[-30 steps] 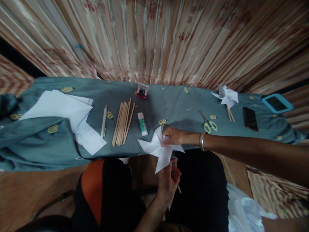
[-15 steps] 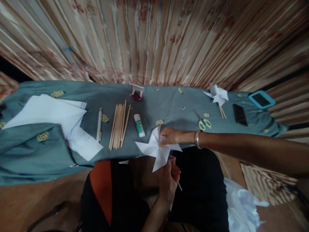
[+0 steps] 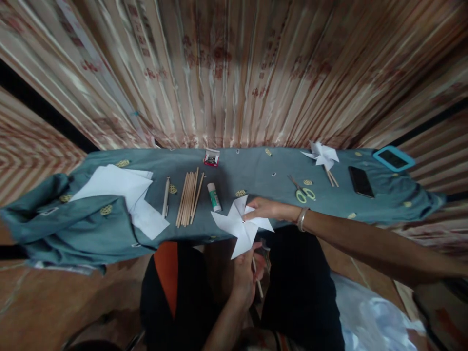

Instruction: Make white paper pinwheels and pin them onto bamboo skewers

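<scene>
- White paper pinwheel (image 3: 239, 228) over near edge of worktop (image 3: 252, 170), between the two hands, blades spread, small dark dot at its centre.
- Left hand (image 3: 243, 275) below it, grip closed round a thin stick (image 3: 259, 286); lower end of stick pokes out beneath.
- Right hand (image 3: 268, 208), silvery bangle (image 3: 302, 219) at wrist, fingertips touching pinwheel near its centre. Cannot tell whether this grip pinches the paper or only presses.
- Just beyond pinwheel: white-and-green tube (image 3: 214, 197). Left of that, row of wooden sticks (image 3: 187, 200), then pen (image 3: 165, 197), then overlapping white sheets (image 3: 113, 184).
- Right: green-handled scissors (image 3: 302, 193), blades slightly parted; farther back, second pinwheel (image 3: 324, 155), near dark phone (image 3: 361, 181).
</scene>
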Demonstrator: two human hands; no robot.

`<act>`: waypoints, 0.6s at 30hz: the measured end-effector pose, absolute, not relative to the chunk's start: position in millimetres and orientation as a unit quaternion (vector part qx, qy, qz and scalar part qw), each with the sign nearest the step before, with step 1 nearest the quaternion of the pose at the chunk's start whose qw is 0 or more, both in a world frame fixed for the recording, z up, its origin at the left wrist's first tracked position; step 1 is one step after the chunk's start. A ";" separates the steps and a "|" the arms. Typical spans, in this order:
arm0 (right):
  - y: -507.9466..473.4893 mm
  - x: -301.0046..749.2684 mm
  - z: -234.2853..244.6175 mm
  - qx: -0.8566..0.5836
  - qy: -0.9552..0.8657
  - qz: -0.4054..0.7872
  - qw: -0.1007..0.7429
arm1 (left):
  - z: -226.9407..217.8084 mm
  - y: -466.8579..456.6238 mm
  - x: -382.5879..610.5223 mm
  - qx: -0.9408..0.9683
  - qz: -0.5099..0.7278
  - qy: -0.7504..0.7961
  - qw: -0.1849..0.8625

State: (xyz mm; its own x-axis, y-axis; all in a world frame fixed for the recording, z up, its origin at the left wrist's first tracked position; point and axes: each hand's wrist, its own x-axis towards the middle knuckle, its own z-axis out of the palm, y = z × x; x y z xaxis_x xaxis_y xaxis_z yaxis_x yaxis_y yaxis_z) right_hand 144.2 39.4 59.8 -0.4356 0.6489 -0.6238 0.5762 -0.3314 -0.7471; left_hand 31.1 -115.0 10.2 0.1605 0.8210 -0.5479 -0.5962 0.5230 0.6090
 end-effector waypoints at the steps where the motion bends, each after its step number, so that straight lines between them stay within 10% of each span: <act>1: 38.2 146.0 62.2 -0.524 -0.569 0.633 0.040 | 11.8 -114.8 30.7 0.133 0.475 0.443 0.749; 18: -2.8 178.1 73.6 -0.599 -0.465 0.448 0.473 | 55.2 -53.4 9.2 0.176 0.545 0.397 0.717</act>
